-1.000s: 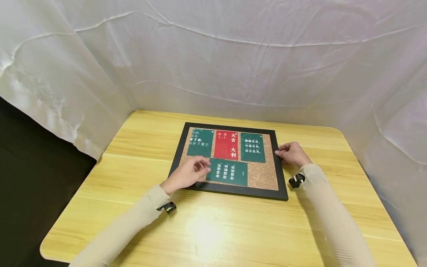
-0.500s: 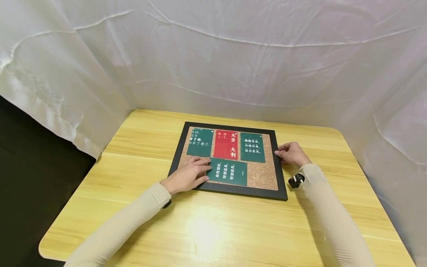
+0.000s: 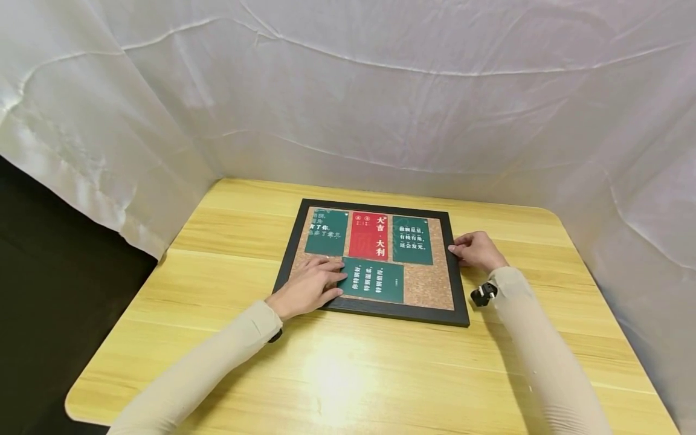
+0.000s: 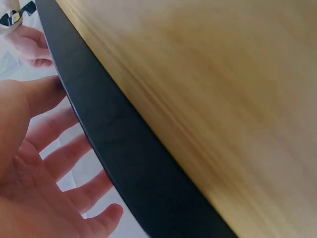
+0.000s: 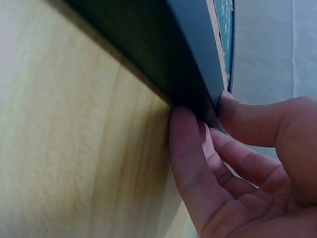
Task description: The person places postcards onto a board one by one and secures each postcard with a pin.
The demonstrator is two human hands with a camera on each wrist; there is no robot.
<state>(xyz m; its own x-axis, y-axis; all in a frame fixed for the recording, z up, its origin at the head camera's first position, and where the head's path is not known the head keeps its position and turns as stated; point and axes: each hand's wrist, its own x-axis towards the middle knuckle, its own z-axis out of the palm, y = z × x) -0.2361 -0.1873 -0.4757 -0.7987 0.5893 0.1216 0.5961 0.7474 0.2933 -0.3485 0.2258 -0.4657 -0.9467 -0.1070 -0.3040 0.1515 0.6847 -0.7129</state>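
Observation:
A black-framed corkboard lies flat on the table. Along its upper row sit a green card at left, a red card in the middle and another green card at right. Below them lies a sideways green card. My left hand rests over the lower left of the board, fingers spread, fingertips at that lower card's left end. In the left wrist view the thumb reaches the frame's near edge. My right hand pinches the frame's right side, thumb on top.
The light wooden table extends around the board on all sides. Pale cloth hangs behind and at both sides. A dark area lies beyond the table's left edge. Small black devices are strapped at both wrists.
My left hand, earlier raised beside the lower card with fingers bent, has come down onto the board and spread its fingers. The right hand and the cards look unmoved.

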